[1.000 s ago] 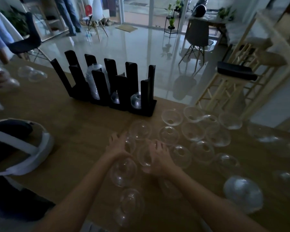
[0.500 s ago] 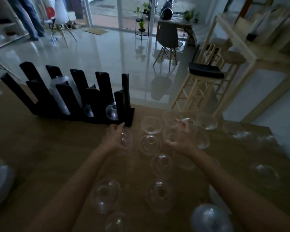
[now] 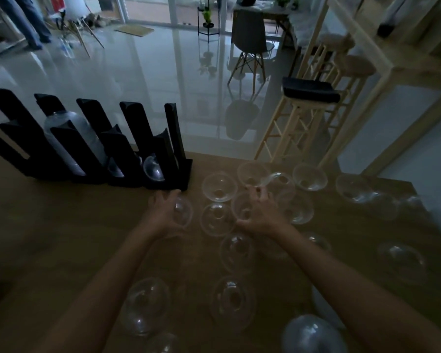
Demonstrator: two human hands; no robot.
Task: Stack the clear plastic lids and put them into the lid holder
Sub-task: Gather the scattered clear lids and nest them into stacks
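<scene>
Many clear dome-shaped plastic lids (image 3: 236, 252) lie scattered on the brown wooden table (image 3: 61, 225). The left hand (image 3: 163, 215) grasps one lid at its 2 o'clock. The right hand (image 3: 259, 212) pinches another lid. The black slotted lid holder (image 3: 92, 146), partly filled, stands at 10 o'clock.

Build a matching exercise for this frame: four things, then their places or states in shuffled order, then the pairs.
Things:
1. left hand
2. right hand
3. lid holder
4. stool

Places or states:
A. black rack at the table's far edge, holding stacked lids
B. on the floor beyond the table
C. on a clear lid just before the rack
D. among upturned lids, fingers curled on one

Pairs: 1-C, 2-D, 3-A, 4-B
</scene>
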